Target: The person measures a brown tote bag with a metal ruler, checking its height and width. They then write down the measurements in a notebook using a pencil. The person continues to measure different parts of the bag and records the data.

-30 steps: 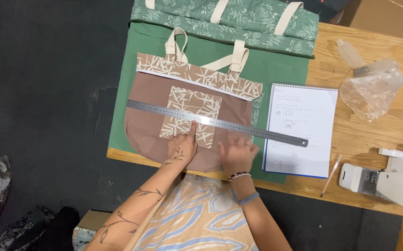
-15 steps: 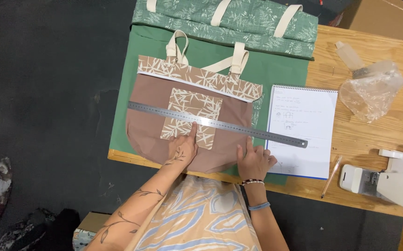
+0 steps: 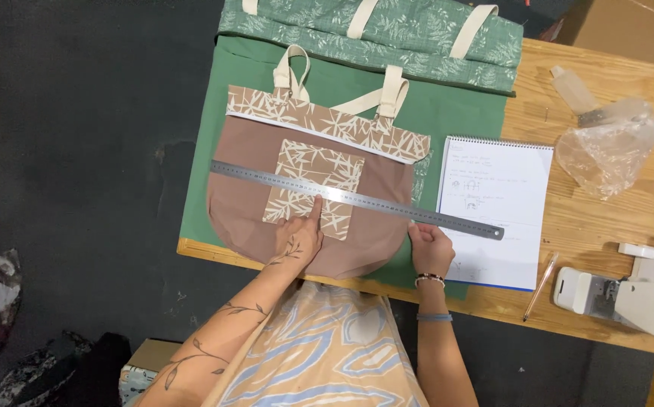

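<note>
Across the middle of the frame, a steel ruler (image 3: pixel 357 200) lies slantwise on a brown bag (image 3: pixel 308 181) on the worktop (image 3: pixel 613 226), the left hand (image 3: pixel 299 237) pinning it with one outstretched finger, the right hand (image 3: pixel 431 249) flat and ungrasping below its lower-right end beside a notebook (image 3: pixel 496 211).

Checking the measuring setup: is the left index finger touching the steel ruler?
Touching. The head view shows the left hand with its index fingertip pressed against the steel ruler edge, over the brown bag.

Head camera looks steeply down; mid-distance.
</note>
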